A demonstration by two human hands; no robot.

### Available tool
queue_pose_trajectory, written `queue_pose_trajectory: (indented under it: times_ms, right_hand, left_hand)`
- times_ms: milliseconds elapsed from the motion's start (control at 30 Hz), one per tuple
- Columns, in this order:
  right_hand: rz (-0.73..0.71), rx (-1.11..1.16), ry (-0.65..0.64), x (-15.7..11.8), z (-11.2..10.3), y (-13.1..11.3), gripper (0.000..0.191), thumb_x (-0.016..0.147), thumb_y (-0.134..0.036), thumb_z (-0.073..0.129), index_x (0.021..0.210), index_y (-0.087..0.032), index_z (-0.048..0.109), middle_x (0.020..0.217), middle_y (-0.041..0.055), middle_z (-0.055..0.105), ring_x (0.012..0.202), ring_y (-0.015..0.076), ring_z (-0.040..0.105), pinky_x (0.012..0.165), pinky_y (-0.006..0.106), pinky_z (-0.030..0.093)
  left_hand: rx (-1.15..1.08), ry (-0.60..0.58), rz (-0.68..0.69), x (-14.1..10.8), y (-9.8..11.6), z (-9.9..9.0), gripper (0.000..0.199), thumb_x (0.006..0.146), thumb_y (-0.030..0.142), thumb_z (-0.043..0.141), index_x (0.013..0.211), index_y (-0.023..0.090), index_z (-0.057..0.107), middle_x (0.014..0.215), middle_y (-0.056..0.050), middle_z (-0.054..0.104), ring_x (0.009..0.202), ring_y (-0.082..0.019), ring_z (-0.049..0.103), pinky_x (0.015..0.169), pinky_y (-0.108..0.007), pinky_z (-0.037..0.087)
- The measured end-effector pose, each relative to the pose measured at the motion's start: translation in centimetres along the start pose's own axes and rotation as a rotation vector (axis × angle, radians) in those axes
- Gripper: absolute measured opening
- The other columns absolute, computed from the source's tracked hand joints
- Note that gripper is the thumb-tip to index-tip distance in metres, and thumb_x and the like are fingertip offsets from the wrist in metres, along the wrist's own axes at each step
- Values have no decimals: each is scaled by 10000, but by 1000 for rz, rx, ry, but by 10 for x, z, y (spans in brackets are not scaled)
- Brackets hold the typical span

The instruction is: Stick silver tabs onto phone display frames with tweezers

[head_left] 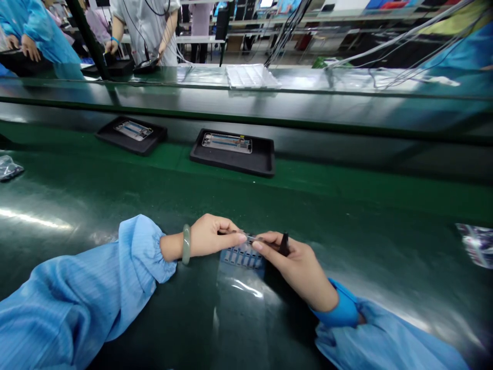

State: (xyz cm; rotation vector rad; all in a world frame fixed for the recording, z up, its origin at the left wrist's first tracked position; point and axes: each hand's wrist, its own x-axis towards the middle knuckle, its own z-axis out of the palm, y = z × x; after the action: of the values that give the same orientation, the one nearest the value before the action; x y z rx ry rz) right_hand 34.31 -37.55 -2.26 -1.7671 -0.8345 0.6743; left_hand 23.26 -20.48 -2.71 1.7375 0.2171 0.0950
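My left hand (215, 235), with a green bangle at its wrist, is closed in a pinch on a small thin silvery piece (250, 238). Facing it, the fingertips of my right hand (295, 261) meet the same piece. My right hand is also closed around a slim tool whose black end (284, 244) sticks up between the fingers; its tip is hidden. Just under both hands lies a clear plastic sheet with a blue section (242, 258) bearing rows of small parts.
Beyond my hands, two black trays (262, 156) (144, 146) each hold a flat metal-framed device. A raised shelf edge (215, 105) runs across behind them. Plastic bags lie at far left (10, 167) and right (477, 244). Co-workers (144, 31) stand across the bench.
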Motion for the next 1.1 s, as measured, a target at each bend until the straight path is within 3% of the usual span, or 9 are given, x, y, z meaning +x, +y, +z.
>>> queue_pose_trajectory:
  times_ms: [67, 167, 233, 300, 400, 500, 667, 800, 1100]
  right_hand:
    - [-127, -113, 70, -1, -2, -2, 235, 797, -450, 649, 847, -227, 705, 819, 46, 688, 757, 225, 634, 699, 338, 515]
    - [-421, -271, 193, -4, -6, -7, 143, 843, -287, 626, 969, -265, 689, 923, 33, 685, 840, 211, 640, 766, 331, 513]
    - [-584, -363, 202, -5, -7, -6, 211, 855, -189, 598, 1039, -270, 664, 1005, 36, 673, 918, 206, 634, 810, 325, 508]
    - [-649, -459, 164, -4, -7, -1, 242, 866, -156, 568, 1070, -259, 649, 1045, 44, 665, 961, 205, 628, 828, 321, 509]
    - [-615, -607, 107, -1, -4, 9, 217, 892, -184, 523, 1066, -239, 640, 1044, 51, 660, 933, 200, 637, 782, 311, 524]
    - [-547, -695, 84, 1, -1, 15, 202, 915, -262, 494, 1060, -232, 631, 1032, 65, 646, 883, 199, 639, 738, 315, 530]
    - [-454, -682, 39, 5, 3, 15, 211, 910, -301, 489, 1056, -242, 630, 973, 64, 626, 830, 199, 625, 714, 327, 519]
    - [-406, -589, 11, 11, 3, 13, 203, 904, -334, 490, 976, -253, 662, 913, 54, 616, 809, 195, 615, 698, 328, 503]
    - [-230, -412, -77, 28, -3, 4, 311, 844, -508, 541, 776, -235, 674, 767, 39, 602, 743, 209, 579, 676, 338, 450]
  left_hand:
    - [45, 35, 78, -1, 5, -1, 184, 802, 306, 643, 884, 153, 705, 882, -50, 718, 857, -166, 655, 864, -306, 487]
    - [286, 98, 385, 0, 12, -6, 162, 832, 265, 622, 962, 200, 692, 1003, -39, 710, 1045, -183, 613, 1053, -384, 349]
    - [508, 120, 570, 1, 12, -10, 170, 877, 261, 569, 1004, 218, 674, 1052, -23, 700, 1136, -183, 564, 1123, -425, 224]
    - [679, 106, 612, 3, 6, -12, 180, 908, 262, 526, 1021, 225, 660, 1056, -8, 699, 1160, -181, 543, 1139, -441, 166]
    - [841, 69, 548, 5, -5, -11, 165, 907, 263, 534, 999, 218, 663, 1038, -9, 697, 1159, -197, 529, 1130, -472, 156]
    - [927, 50, 445, 7, -7, -9, 156, 880, 284, 581, 977, 208, 678, 1074, -39, 657, 1109, -212, 526, 1090, -470, 228]
    - [956, 6, 347, 8, 0, -8, 178, 864, 303, 599, 965, 196, 700, 952, -68, 611, 939, -223, 510, 841, -389, 410]
    - [945, -23, 289, 9, 1, -8, 182, 871, 306, 592, 975, 201, 698, 907, -56, 588, 883, -207, 491, 761, -352, 398]
    - [903, -63, 178, 14, 3, -7, 159, 859, 300, 618, 982, 224, 684, 908, -26, 570, 900, -190, 485, 789, -340, 365]
